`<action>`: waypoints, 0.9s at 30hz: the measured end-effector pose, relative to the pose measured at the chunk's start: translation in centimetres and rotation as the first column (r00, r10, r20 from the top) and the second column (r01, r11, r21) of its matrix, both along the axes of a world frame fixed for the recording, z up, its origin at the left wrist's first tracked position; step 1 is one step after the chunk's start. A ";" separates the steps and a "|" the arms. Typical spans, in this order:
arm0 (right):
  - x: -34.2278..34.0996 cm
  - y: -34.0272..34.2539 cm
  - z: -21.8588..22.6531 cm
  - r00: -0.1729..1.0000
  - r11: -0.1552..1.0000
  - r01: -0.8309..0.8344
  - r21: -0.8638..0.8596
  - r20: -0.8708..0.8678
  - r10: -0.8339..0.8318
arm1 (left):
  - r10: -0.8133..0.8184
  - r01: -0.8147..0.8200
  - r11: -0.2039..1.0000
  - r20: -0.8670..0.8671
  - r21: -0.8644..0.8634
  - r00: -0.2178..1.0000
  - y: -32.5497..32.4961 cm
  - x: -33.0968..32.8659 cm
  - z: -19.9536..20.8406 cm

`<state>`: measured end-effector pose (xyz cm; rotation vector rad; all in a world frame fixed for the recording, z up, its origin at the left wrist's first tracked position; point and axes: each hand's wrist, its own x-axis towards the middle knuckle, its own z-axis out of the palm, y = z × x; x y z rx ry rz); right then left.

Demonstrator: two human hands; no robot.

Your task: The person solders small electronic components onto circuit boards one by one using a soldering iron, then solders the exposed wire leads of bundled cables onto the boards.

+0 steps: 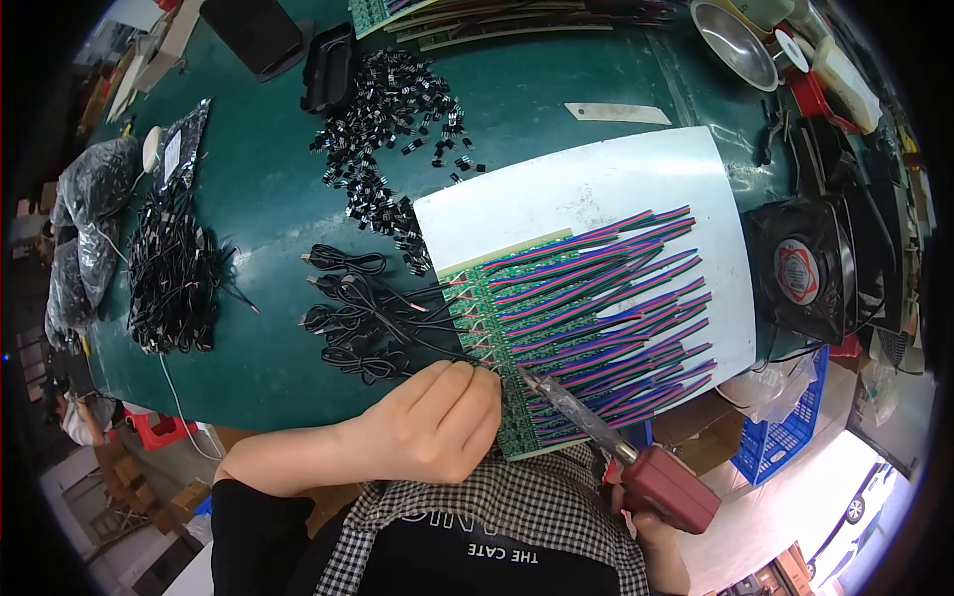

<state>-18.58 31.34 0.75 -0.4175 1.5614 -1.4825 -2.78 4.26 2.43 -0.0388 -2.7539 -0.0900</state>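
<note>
My left hand (447,422) is closed in a pinch at the left edge of a green circuit board panel (517,437). A black cable (373,363) runs into its fingers, though the fingertips are partly hidden. At the lower right, my right hand (651,534) grips a soldering gun (671,487) with a dark red body. Its metal tip points at the panel just beside my left fingers. Bundles of blue, red and green wires (616,288) fan out rightward from the panel. Several coiled black cables with plugs lie to its left, some joined to the board by bare pinkish ends.
Under the panel lies a white sheet (576,179). A heap of small black parts (388,129) sits behind, with a black cable pile (174,268) at left. A fan (800,268) stands at right, near a metal bowl (735,45). A flat metal strip (616,113) lies farther back.
</note>
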 end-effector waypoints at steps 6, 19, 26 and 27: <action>-0.3 0.7 -0.7 0.996 0.996 -0.087 -0.016 0.016 0.087 | 0.024 -0.024 1.000 -0.002 0.005 1.000 0.1 0.0 0.1; -0.4 -0.5 -0.7 0.969 0.979 -0.188 0.073 -0.151 0.198 | 0.027 -0.031 0.993 0.031 0.110 0.999 -1.3 -0.1 0.4; -0.8 -0.3 -0.6 0.919 0.956 -0.241 0.165 -0.278 0.279 | -0.042 0.041 0.996 0.020 0.080 0.999 -1.6 0.0 0.2; -0.7 -0.2 -0.6 0.919 0.956 -0.242 0.165 -0.278 0.280 | -0.042 0.040 0.996 0.020 0.080 0.999 -1.7 0.1 0.2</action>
